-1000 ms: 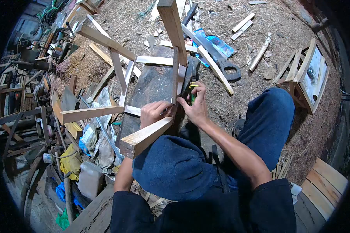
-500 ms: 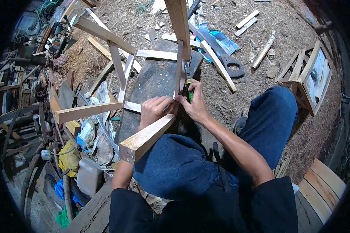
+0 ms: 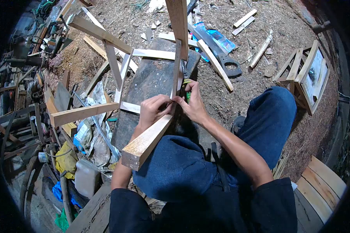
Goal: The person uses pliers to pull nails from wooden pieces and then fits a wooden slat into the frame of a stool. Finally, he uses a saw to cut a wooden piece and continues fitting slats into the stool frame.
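A wooden frame (image 3: 147,141) with several legs and thin cross slats lies over a dark worn board (image 3: 149,85) and against my raised knee. My left hand (image 3: 153,110) is curled at the frame's near corner, its fingertips pressed to the joint. From the other side my right hand (image 3: 190,103) pinches the same slat with thumb and bent fingers. A green and yellow tool handle (image 3: 188,91) shows in my right palm, with its dark end pointing up along the slat. What lies between the fingertips is too small to make out.
A handsaw (image 3: 227,64) and a blue plastic packet (image 3: 221,39) lie on shavings beyond the board. Another wooden frame (image 3: 309,75) stands at the right. Wood scraps, a yellow bag (image 3: 66,159) and a plastic jug (image 3: 85,176) are at the left.
The view has shifted slightly. My left hand is raised a little and its fingers are more curled at the joint. My right hand keeps its place on the slat.
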Demonstrator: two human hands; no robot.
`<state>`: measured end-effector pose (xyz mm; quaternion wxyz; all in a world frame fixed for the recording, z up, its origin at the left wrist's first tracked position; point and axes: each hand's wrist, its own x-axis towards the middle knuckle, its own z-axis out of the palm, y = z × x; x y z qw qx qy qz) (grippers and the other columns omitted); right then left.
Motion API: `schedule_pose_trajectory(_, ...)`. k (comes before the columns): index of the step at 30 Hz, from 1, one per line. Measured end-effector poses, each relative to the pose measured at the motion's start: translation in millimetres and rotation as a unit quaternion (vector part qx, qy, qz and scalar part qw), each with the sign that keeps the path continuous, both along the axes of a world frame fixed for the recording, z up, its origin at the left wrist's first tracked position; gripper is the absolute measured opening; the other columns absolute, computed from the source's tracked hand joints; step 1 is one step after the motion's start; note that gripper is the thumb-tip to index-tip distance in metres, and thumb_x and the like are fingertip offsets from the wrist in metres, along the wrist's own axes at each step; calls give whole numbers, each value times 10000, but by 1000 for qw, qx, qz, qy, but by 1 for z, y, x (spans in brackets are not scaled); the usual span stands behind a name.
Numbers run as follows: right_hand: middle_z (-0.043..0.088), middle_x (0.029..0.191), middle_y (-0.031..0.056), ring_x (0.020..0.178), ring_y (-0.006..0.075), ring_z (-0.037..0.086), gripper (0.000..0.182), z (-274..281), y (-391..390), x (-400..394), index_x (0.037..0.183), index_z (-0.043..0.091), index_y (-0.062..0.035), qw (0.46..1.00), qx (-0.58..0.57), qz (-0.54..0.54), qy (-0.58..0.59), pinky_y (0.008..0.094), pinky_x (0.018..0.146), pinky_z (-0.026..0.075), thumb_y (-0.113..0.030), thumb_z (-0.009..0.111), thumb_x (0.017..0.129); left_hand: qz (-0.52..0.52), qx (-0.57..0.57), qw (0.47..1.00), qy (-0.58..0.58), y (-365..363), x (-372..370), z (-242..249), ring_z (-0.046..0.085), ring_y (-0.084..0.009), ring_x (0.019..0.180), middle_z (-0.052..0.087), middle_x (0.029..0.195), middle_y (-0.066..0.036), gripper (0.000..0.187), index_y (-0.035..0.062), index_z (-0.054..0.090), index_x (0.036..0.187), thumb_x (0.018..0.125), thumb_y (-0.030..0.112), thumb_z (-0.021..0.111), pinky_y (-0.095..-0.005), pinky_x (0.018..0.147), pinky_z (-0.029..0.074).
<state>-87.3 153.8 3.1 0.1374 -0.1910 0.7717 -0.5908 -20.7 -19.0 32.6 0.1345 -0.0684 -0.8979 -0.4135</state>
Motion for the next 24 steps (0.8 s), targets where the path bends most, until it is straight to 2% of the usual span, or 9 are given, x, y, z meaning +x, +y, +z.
schedule_pose_trajectory(4, 491, 1130, 177, 1044, 306, 558, 518, 8, 7, 9, 1176, 352, -7, 999, 16, -21, 20, 400, 887, 475, -191, 741, 889, 12, -26, 1000, -6, 2, 0, 6, 689, -260, 741, 693, 836, -79, 131, 53, 677, 885, 779, 88, 747, -345, 647, 544)
schedule_pose_trajectory(6, 543, 1137, 193, 1015, 319, 608, 522, 15, 12, 16, 1239, 350, -8, 995, -66, -68, -28, 398, 904, 489, -119, 711, 879, 5, -53, 999, -12, -1, 1, 7, 684, -249, 747, 690, 844, -65, 127, 65, 675, 890, 790, 113, 737, -351, 655, 541)
schedule_pose_trajectory(7, 543, 1137, 193, 1015, 319, 608, 522, 20, 17, 19, 1239, 350, -8, 995, -66, -66, -27, 398, 904, 489, -119, 711, 879, 7, -53, 999, -10, -1, 1, 7, 684, -249, 747, 690, 844, -65, 127, 65, 675, 890, 790, 113, 737, -351, 655, 541)
schedule_pose_trajectory(10, 572, 1151, 209, 986, 322, 634, 540, 30, 34, 29, 1290, 355, -9, 995, -34, -72, 52, 417, 908, 502, -91, 689, 874, 2, -74, 997, 2, -1, 1, 9, 682, -246, 751, 690, 847, -56, 128, 72, 670, 881, 790, 128, 740, -353, 656, 538)
schedule_pose_trajectory(15, 600, 1114, 198, 995, 313, 639, 611, 34, 20, 27, 1327, 379, -32, 997, -3, -71, -27, 421, 879, 508, -178, 748, 862, 6, -88, 996, -15, -1, 0, 10, 675, -246, 737, 681, 833, -41, 136, 86, 660, 870, 794, 159, 745, -355, 640, 530)
schedule_pose_trajectory(16, 597, 1117, 203, 1004, 321, 636, 684, 29, 15, 23, 1332, 362, -33, 997, 14, -69, -33, 419, 870, 506, -248, 788, 841, 6, -89, 996, -14, -1, 0, 9, 675, -246, 737, 681, 833, -41, 136, 86, 660, 870, 794, 159, 745, -355, 640, 530)
schedule_pose_trajectory(19, 594, 1128, 204, 1015, 334, 633, 730, 22, 8, 16, 1336, 342, -37, 996, 44, -62, -44, 428, 872, 503, -290, 804, 831, 14, -84, 996, -22, 0, -1, 10, 672, -246, 736, 676, 828, -39, 135, 91, 659, 872, 799, 168, 742, -357, 638, 530)
schedule_pose_trajectory(20, 587, 1125, 196, 945, 311, 640, 761, 17, 7, 16, 1337, 328, -45, 996, 31, -63, -48, 414, 816, 513, -316, 815, 819, 12, -85, 996, -28, 0, -1, 10, 673, -247, 740, 676, 830, -40, 134, 91, 659, 872, 799, 167, 741, -359, 639, 530)
schedule_pose_trajectory(24, 580, 1120, 180, 857, 257, 633, 756, 21, 8, 17, 1332, 333, -50, 994, 34, -58, -92, 389, 746, 517, -315, 819, 817, 3, -90, 995, -33, -2, -1, 10, 674, -251, 752, 678, 838, -43, 132, 92, 662, 879, 796, 160, 739, -365, 642, 531)
